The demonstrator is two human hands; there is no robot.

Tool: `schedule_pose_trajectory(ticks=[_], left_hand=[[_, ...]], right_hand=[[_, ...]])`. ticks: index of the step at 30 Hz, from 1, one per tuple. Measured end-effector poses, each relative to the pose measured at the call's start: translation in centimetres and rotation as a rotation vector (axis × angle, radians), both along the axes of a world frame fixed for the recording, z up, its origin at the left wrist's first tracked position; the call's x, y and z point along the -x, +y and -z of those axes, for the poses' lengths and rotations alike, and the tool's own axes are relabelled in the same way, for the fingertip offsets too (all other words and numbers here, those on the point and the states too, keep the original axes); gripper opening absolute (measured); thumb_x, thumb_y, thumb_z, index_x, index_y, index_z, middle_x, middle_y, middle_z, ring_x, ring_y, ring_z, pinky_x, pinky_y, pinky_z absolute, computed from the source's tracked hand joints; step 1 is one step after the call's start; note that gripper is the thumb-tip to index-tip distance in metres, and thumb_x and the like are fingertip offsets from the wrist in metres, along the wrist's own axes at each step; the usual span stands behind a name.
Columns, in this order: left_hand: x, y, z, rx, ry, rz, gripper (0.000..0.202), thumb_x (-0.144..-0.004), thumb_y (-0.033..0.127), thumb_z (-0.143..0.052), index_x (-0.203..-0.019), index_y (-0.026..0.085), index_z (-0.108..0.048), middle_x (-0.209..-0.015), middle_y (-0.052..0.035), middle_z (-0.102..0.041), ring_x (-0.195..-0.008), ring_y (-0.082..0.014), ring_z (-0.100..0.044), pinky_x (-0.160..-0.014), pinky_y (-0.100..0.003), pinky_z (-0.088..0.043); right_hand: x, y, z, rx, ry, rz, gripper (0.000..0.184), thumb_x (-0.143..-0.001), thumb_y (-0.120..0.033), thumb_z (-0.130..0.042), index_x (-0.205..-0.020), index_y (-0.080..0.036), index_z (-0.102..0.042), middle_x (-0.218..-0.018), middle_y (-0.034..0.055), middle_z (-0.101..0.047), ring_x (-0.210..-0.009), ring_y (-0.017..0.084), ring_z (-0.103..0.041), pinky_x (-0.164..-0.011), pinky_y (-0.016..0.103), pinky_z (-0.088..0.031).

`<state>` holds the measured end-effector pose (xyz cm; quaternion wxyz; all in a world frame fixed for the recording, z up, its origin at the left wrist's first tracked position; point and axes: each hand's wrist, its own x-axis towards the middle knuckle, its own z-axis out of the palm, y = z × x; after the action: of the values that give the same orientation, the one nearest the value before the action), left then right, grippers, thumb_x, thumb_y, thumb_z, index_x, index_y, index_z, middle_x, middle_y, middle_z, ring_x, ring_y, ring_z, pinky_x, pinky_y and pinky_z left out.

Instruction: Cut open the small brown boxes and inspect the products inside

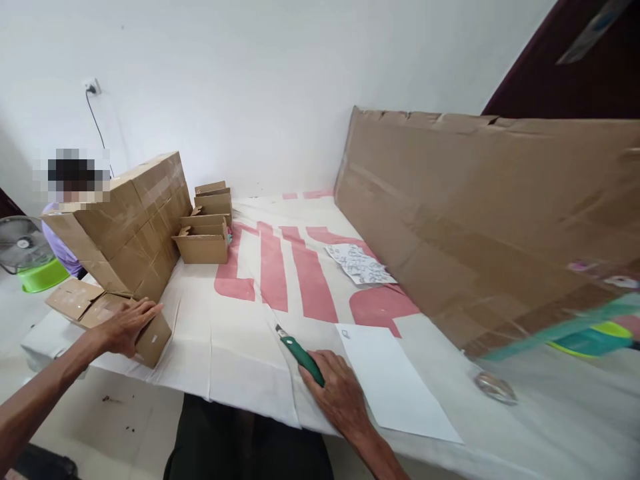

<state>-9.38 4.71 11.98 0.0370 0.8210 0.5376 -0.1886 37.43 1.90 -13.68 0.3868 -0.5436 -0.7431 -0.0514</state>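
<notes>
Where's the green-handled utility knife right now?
In the head view, the green-handled utility knife is in the person's right hand, below centre, just left of the rectangular white paper sheet.

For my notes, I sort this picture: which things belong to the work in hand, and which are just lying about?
In use, apparently:
green cutter, in right hand
cardboard box, touched by left hand

Probably lying about:
white sheet
patterned paper
fan

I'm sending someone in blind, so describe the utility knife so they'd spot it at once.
Find the white table cover with its large pink markings. Near its front edge, just left of a white paper sheet, is the right hand. It holds the utility knife, set apart from the pale paper and cover by its slim green handle and dark tip.
</notes>
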Motion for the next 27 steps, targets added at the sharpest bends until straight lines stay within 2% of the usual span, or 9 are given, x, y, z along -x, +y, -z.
schedule_pose_trajectory(ticks=[3, 7, 9, 11, 14, 17, 21, 24, 27], left_hand=[[-2.9, 0.0, 0.0, -0.045, -0.143, 0.068, 0.118, -0.061, 0.035, -0.083, -0.164, 0.023, -0.027, -0.148, -0.0188, -0.055, -0.136, -0.0437, -0.054, -0.111, -0.053, -0.039], [-10.0, 0.2, 1.7, -0.116, -0.345, 0.126, 0.112, -0.067, 0.042, -0.085, -0.162, 0.022, -0.029, -0.153, -0.0204, -0.053, -0.136, -0.043, -0.054, -0.111, -0.054, -0.037], [-13.5, 0.3, 2.6, -0.115, -0.464, 0.119, 0.112, -0.069, 0.054, -0.088, -0.16, 0.022, -0.033, -0.152, -0.0222, -0.055, -0.136, -0.0444, -0.054, -0.112, -0.058, -0.037], [-15.3, 0.3, 2.9, -0.073, -0.592, 0.124, 0.116, -0.07, 0.063, -0.088, -0.162, 0.024, -0.031, -0.156, -0.0225, -0.053, -0.143, -0.0449, -0.049, -0.116, -0.061, -0.034], [-12.9, -0.2, 2.8, -0.117, -0.803, 0.035, 0.116, -0.074, 0.066, -0.086, -0.166, 0.029, -0.025, -0.168, -0.0191, -0.04, -0.156, -0.0424, -0.036, -0.125, -0.063, -0.026], [-6.5, -1.1, 3.5, -0.165, -1.032, -0.153, 0.122, -0.071, 0.065, -0.089, -0.167, 0.03, -0.024, -0.172, -0.0189, -0.032, -0.16, -0.0405, -0.029, -0.127, -0.063, -0.027], [-0.1, -3.2, 7.7, 0.093, -1.316, -0.357, 0.143, -0.058, 0.07, -0.093, -0.17, 0.03, -0.014, -0.173, -0.0231, -0.028, -0.16, -0.0445, -0.027, -0.122, -0.065, -0.034], [-0.1, -4.6, 11.2, 0.241, -1.471, -0.365, 0.147, -0.054, 0.067, -0.096, -0.17, 0.029, -0.015, -0.172, -0.0207, -0.031, -0.159, -0.0444, -0.029, -0.126, -0.061, -0.031], [-2.2, -5.5, 13.1, 0.202, -1.558, -0.38, 0.139, -0.058, 0.06, -0.097, -0.169, 0.027, -0.02, -0.169, -0.0171, -0.038, -0.158, -0.0421, -0.032, -0.127, -0.055, -0.032]], right_hand=[[-0.1, 0.0, 0.3, 0.001, -0.005, 0.002, 0.03, -0.108, -0.043, -0.045, -0.108, -0.02, -0.064, -0.098, 0.0105, -0.068, -0.089, 0.028, -0.06, -0.076, 0.04, -0.045], [-0.3, -0.1, 0.7, 0.017, -0.016, -0.011, 0.031, -0.107, -0.045, -0.045, -0.11, -0.02, -0.064, -0.098, 0.0112, -0.068, -0.089, 0.029, -0.06, -0.078, 0.041, -0.047], [-0.4, -0.2, 0.7, 0.028, -0.013, -0.021, 0.032, -0.107, -0.045, -0.046, -0.11, -0.02, -0.064, -0.098, 0.011, -0.068, -0.088, 0.028, -0.06, -0.079, 0.042, -0.048], [-0.5, -0.3, 0.6, 0.05, -0.002, -0.027, 0.031, -0.106, -0.045, -0.047, -0.112, -0.02, -0.064, -0.099, 0.0108, -0.068, -0.089, 0.028, -0.06, -0.081, 0.042, -0.049], [-0.6, -0.5, 0.5, 0.074, 0.012, -0.03, 0.031, -0.106, -0.045, -0.048, -0.114, -0.02, -0.064, -0.1, 0.0105, -0.068, -0.092, 0.029, -0.061, -0.084, 0.043, -0.05], [-0.8, -0.6, 0.7, 0.059, 0.018, -0.028, 0.032, -0.106, -0.046, -0.048, -0.116, -0.02, -0.064, -0.1, 0.0105, -0.068, -0.093, 0.029, -0.062, -0.085, 0.043, -0.051], [-1.0, -0.5, 1.1, 0.041, 0.012, -0.032, 0.034, -0.105, -0.047, -0.05, -0.117, -0.019, -0.064, -0.101, 0.011, -0.069, -0.094, 0.029, -0.062, -0.085, 0.043, -0.052], [-1.3, -0.6, 1.3, 0.044, -0.002, -0.05, 0.034, -0.105, -0.048, -0.05, -0.118, -0.019, -0.064, -0.101, 0.0112, -0.069, -0.095, 0.029, -0.062, -0.086, 0.044, -0.052], [-1.5, -0.8, 1.5, 0.05, -0.023, -0.053, 0.037, -0.105, -0.05, -0.05, -0.118, -0.019, -0.064, -0.102, 0.0117, -0.069, -0.095, 0.029, -0.062, -0.086, 0.044, -0.052]])
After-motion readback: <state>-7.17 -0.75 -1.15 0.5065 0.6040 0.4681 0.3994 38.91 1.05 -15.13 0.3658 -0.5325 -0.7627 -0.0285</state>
